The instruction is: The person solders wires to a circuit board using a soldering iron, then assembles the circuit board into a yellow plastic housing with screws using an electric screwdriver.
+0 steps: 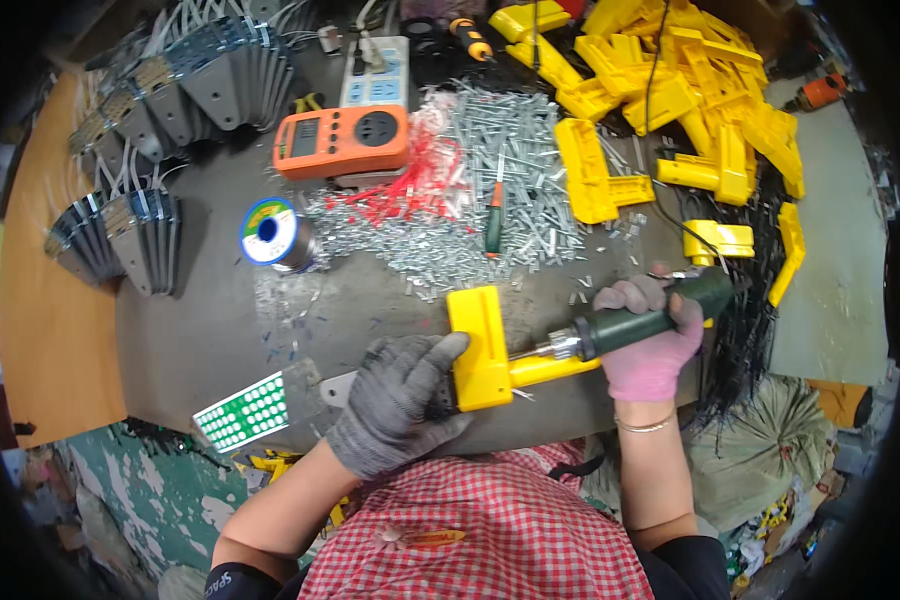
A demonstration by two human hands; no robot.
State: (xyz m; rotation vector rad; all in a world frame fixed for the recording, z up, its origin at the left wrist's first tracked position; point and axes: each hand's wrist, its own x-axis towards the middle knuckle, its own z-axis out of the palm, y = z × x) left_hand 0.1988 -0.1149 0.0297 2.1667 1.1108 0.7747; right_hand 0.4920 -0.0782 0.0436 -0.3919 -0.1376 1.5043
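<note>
My left hand (395, 405), in a grey knit glove, grips a yellow plastic housing (482, 345) at the table's near edge. A grey metal plate (336, 389) sticks out to the left from under that hand. My right hand (650, 355), in a pink and grey glove, is closed round a dark green power screwdriver (625, 331). The tool lies nearly level, its bit pointing left at the housing's side, just above the yellow handle part (555, 371). Whether the bit touches a screw cannot be made out.
Loose screws (510, 150) cover the table's middle. Yellow plastic parts (670, 80) are heaped at the far right, beside black cable ties (745, 340). An orange meter (340, 140), a solder spool (270, 235), a green-handled screwdriver (494, 228) and stacked grey plates (220, 85) lie farther off.
</note>
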